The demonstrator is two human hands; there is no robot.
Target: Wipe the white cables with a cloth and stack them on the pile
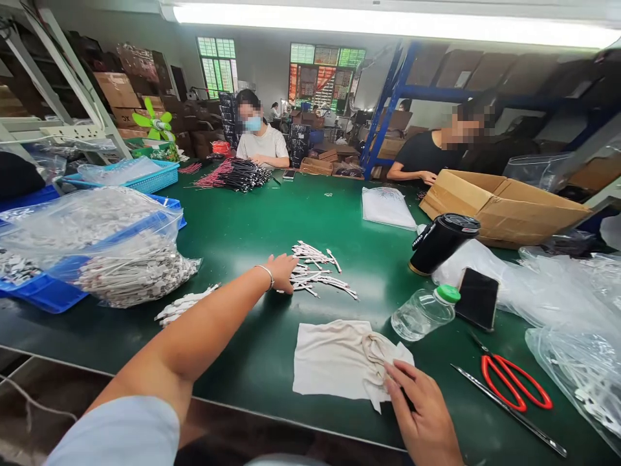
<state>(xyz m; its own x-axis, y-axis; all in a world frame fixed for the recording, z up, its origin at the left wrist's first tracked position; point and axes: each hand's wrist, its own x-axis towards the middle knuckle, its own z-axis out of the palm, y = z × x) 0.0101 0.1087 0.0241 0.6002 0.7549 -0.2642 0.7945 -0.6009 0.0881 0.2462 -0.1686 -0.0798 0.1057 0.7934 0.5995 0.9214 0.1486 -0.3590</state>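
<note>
My left hand [280, 272] reaches across the green table, fingers spread at the left edge of a loose pile of short white cable pieces [315, 278]. Its fingertips touch or nearly touch the pile; the undersides of the fingers are hidden. Under my left forearm lies another small bunch of white cable pieces [182, 305]. My right hand [421, 408] rests at the right edge of a crumpled cream cloth [330, 359], fingers stretched out and apart on it. A clear bottle with a green cap [424, 312] lies on its side just beyond the cloth.
Right of my hand lie red-handled scissors [517, 382], tweezers [509, 411], a phone [478, 299] and a black cup [442, 243]. A stuffed plastic bag [140, 272] and blue tray [53, 294] stand left. Two people sit opposite, near a cardboard box [504, 207] and black-red wires [237, 175].
</note>
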